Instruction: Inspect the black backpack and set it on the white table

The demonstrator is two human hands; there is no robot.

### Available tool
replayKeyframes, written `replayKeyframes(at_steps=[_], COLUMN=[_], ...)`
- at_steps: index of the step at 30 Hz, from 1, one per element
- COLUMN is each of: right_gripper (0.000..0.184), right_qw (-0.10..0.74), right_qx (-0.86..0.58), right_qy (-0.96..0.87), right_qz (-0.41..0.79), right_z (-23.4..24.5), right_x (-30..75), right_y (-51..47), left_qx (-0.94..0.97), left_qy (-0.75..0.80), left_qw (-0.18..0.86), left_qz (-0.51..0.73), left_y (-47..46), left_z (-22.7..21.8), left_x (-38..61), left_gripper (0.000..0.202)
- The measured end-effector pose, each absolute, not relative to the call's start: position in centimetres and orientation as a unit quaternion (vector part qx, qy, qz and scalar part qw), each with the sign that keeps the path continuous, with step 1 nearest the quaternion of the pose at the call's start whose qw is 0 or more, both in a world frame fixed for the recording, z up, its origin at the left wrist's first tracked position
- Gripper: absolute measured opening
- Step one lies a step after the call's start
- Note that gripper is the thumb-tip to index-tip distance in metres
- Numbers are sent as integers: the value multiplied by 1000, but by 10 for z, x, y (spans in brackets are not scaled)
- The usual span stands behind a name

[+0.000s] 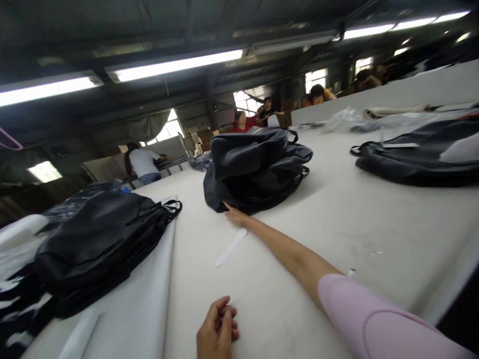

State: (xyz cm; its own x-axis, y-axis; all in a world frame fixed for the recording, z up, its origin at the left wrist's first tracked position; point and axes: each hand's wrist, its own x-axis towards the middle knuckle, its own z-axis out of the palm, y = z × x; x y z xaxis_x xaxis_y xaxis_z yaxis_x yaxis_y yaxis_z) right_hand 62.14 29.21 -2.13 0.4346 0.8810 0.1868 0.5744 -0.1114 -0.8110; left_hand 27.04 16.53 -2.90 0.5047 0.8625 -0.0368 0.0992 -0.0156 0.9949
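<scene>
My right hand is stretched far out across the white table, its fingers touching the near edge of a stack of black backpacks. The arm wears a pink sleeve. My left hand rests near the table's front edge with its fingers curled into a loose fist, holding nothing that I can see. A thin white strip lies on the table just below my right hand.
A pile of black bags lies at the left on white cloth. Another black bag sits at the right with clear plastic behind it. Several people work at tables in the background.
</scene>
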Motion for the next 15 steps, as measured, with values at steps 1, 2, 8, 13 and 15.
replayKeyframes(at_steps=[1, 2, 8, 13, 15], right_gripper=[71, 72, 76, 69, 58], right_qw=[438, 436, 409, 406, 413], right_qx=[-730, -736, -784, -805, -803], right_qy=[-491, -479, -425, -400, -396], right_qz=[186, 195, 195, 165, 168], right_z=[-25, -29, -31, -14, -8], right_x=[628, 634, 644, 612, 593], right_y=[295, 296, 289, 266, 251], left_qx=[640, 645, 672, 672, 675], left_qy=[381, 383, 382, 364, 360], left_qw=[588, 585, 584, 590, 589], left_qz=[317, 309, 247, 260, 262], left_y=[165, 164, 162, 161, 161], left_z=[-29, -29, -23, -17, -13], left_x=[270, 270, 266, 270, 272], left_gripper=[91, 85, 64, 41, 35])
